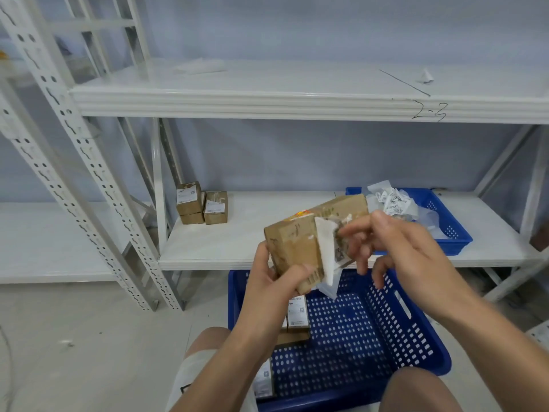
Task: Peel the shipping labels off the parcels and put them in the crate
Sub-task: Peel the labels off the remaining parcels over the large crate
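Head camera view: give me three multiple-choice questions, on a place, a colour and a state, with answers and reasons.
1. Where are the crumpled labels? A) floor B) blue tray on the lower shelf C) top shelf
2. Colour of the floor crate? A) red B) blue C) green
3. The label on the held parcel? A) stuck flat B) partly peeled C) gone
1 B, they heap in the tray; 2 B, its perforated walls are blue; 3 B, the right hand pinches its lifted edge while the left hand holds the parcel.
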